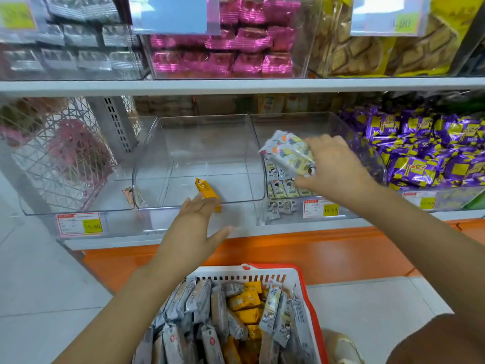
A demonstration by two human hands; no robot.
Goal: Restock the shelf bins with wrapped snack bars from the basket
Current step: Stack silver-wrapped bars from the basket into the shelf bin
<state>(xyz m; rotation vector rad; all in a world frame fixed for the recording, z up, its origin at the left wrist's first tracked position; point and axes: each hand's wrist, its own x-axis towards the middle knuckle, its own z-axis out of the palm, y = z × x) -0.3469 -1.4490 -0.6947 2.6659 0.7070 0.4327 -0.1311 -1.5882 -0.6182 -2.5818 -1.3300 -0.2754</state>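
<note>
Your lower shelf (262,230) carries clear bins side by side: the middle bin (199,143) holds one orange bar (206,191), the right bin (301,124) grey bars (280,190), then purple packs (420,148). Your basket (236,271) stands on the floor (367,298).

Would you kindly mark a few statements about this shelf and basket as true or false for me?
1. The right hand holds a bundle of pale bars. True.
2. The middle bin is full. False: it holds one orange bar.
3. The basket contains grey and orange bars. True.
4. The left hand grips a purple pack. False: its fingers are straight, gripping nothing.
</note>
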